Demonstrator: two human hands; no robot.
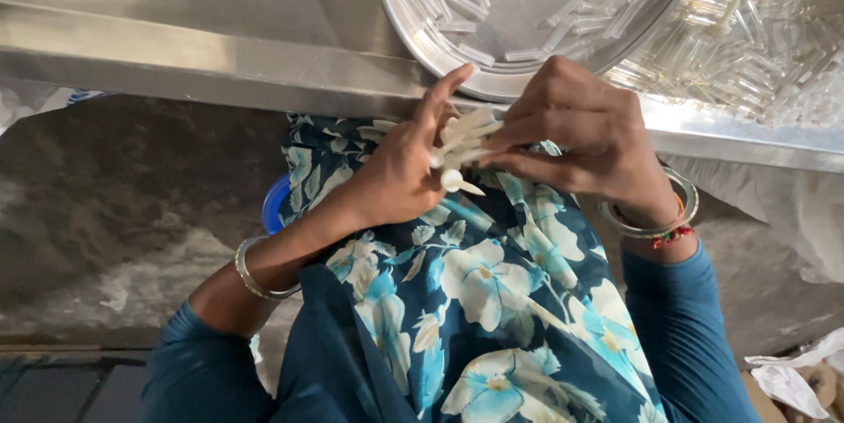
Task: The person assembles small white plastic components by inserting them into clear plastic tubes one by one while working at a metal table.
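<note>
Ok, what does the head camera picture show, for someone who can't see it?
Two hands, the left hand and right hand, together hold a bunch of small white plastic pieces over a lap in blue flowered cloth. Just beyond, a round metal tray of clear plastic tubes sits on a steel table.

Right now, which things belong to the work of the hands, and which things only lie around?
In the work:
- left hand and right hand, together holding a bundle of white plastic pieces
- round metal tray with clear plastic tubes

Only lying around:
- heap of clear tubes on the right
- blue round object
- crumpled white plastic
</note>
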